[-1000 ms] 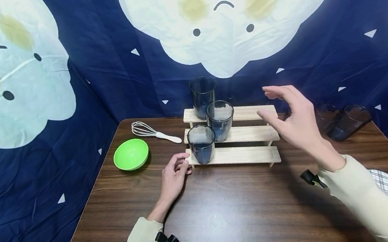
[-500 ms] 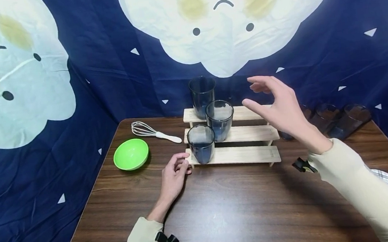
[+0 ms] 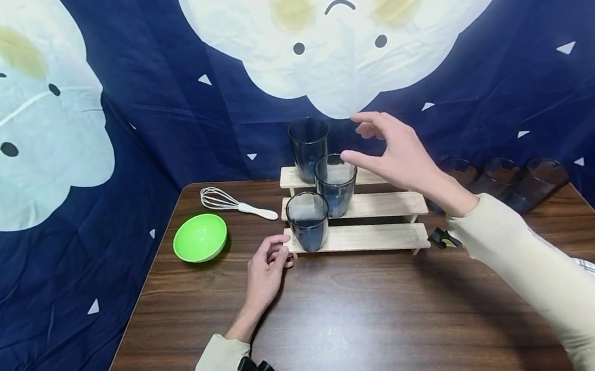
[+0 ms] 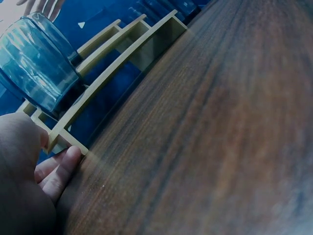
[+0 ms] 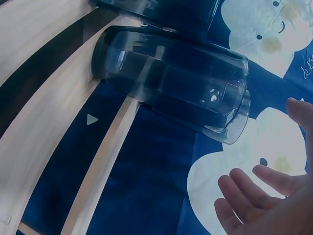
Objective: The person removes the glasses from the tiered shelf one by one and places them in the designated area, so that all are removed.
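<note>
Head view shows the right hand (image 3: 400, 160) has swung left from the table's right side and now hovers, fingers spread and empty, beside the middle cup (image 3: 336, 185) on the rack (image 3: 380, 204). Left hand (image 3: 265, 269), fingers loosely curled, stays touching the rack's corner.

Three cups (image 3: 336, 185) on stepped rack (image 3: 372, 238); bowl (image 3: 200, 236) left

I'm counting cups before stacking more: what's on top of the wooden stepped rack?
Three dark cups stand on the rack, one per step: bottom, middle, top. The right hand covers part of the upper steps.
</note>
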The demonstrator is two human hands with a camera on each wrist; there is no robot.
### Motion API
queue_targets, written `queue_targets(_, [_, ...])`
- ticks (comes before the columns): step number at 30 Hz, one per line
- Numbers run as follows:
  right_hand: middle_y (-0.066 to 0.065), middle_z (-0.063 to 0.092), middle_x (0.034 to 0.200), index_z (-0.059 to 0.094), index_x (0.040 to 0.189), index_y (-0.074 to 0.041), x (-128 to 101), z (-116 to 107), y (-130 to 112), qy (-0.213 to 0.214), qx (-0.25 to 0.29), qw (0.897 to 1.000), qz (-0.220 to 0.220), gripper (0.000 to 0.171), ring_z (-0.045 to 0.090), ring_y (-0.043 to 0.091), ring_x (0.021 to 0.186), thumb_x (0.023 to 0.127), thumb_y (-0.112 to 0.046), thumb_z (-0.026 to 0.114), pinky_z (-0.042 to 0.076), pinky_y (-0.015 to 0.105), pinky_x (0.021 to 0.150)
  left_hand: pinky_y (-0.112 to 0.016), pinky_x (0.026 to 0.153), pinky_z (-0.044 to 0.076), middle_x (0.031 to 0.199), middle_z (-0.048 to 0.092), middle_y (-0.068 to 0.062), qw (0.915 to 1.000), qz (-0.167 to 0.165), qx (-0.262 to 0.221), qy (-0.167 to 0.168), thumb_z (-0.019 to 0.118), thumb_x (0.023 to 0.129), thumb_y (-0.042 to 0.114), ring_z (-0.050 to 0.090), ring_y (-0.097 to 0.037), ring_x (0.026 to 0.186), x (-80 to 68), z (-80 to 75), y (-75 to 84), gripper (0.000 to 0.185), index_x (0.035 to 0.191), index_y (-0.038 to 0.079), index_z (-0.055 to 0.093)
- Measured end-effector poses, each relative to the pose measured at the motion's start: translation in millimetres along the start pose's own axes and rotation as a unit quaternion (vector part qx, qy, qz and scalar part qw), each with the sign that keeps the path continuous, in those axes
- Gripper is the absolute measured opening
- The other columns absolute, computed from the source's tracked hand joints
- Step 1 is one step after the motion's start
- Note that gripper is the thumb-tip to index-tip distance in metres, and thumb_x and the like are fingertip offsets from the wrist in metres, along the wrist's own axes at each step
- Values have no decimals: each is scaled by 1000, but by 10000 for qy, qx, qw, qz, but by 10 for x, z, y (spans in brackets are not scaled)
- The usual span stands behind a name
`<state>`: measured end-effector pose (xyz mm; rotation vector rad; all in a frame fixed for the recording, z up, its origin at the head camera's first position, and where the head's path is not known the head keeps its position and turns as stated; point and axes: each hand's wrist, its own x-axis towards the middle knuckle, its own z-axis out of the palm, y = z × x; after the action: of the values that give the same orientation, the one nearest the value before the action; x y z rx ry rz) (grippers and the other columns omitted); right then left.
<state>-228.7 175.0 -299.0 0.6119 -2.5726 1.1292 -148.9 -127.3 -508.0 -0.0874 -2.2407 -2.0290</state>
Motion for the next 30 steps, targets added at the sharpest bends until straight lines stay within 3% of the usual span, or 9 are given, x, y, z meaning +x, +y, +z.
queue_targets(8, [17,67,144,55,163,-16,133,102,-47,-254,-6,9996,114,79,60,34,135,96,-42,87,51,60,116,-30,82,73,113,76,-26,10000,27,10,-4,64,109,-4,77,-28,99,-4,-4,-16,21,129,-4,71])
queue_targets(21, [12,61,156,42,171,-21,266,284,-22,-580,152,9967,543,94,52,28,148,95,-58,83,48,61,122,-30,82,73,113,76,-26,10000,0,-8,-8,64,109,-5,76,-24,98,4,1,-20,21,129,-4,71])
queue_targets(30, [10,51,167,37,173,-19,407,334,-88,-741,218,9960,458,102,49,27,152,93,-57,85,45,59,126,-30,82,73,113,76,-26,10000,2,55,-1,65,109,-4,77,-26,98,13,1,-24,21,129,-3,71])
